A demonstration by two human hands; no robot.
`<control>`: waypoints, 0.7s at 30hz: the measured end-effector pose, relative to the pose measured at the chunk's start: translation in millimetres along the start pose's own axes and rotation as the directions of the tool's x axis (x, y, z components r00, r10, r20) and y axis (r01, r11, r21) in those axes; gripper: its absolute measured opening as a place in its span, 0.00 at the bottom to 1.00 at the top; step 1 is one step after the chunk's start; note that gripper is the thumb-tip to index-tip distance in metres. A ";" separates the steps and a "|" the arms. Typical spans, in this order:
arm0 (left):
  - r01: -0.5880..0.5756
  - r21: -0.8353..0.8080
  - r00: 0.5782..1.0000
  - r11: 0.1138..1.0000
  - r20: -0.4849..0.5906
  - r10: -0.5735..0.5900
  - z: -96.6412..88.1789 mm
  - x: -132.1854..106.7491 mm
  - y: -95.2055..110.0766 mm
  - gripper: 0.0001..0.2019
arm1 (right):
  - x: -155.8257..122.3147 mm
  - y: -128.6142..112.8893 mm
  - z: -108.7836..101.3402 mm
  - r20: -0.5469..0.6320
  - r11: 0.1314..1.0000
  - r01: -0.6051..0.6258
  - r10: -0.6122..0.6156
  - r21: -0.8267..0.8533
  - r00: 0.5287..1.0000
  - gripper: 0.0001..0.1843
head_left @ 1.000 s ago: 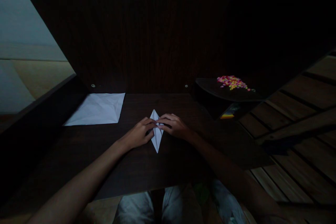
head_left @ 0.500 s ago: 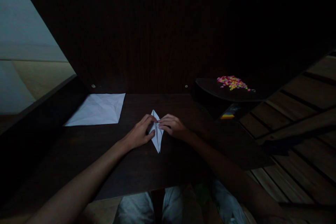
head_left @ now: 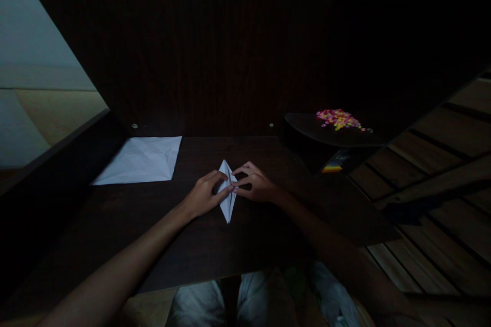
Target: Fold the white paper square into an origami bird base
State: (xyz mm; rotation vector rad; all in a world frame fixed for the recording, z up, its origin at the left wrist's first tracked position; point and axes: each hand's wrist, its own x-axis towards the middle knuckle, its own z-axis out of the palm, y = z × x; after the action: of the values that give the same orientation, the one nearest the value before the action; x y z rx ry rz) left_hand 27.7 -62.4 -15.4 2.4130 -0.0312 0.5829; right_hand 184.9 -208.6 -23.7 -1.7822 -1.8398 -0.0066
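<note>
A white sheet of paper folded into a narrow diamond (head_left: pixel 227 209) lies on the dark desk, its points toward and away from me. A crease runs down its middle. From the left, my left hand (head_left: pixel 205 194) holds it, fingers curled over the upper part and thumb reaching to the centre line. My right hand (head_left: pixel 258 185) grips the right edge near the middle, thumb and fingertips on the paper with the index finger a little apart. The fingertips of both hands almost meet at the centre and hide part of the folds.
A creased white paper sheet (head_left: pixel 141 160) lies flat at the desk's left. Small colourful pieces (head_left: pixel 339 119) are heaped on a rounded shelf (head_left: pixel 303 125) to the right, above a yellow-striped item (head_left: pixel 332 168). A dark panel (head_left: pixel 215 51) rises behind the desk.
My left thumb has moved up and right to the paper's centre line. My right fingers have spread apart, and its thumb now presses near the middle. The folded paper is nearly where it was.
</note>
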 end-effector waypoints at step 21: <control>-0.068 0.065 0.990 0.996 0.130 0.059 -7.8 0.7 -7.5 0.11 | 2.4 -7.0 0.0 -0.081 0.992 0.020 -0.031 -0.126 0.996 0.07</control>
State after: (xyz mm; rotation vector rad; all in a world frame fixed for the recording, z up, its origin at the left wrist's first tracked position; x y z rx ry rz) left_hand 26.5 -51.7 -14.1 2.5215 -0.1457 0.4637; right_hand 178.7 -207.2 -20.1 -1.8141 -1.8380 -0.2069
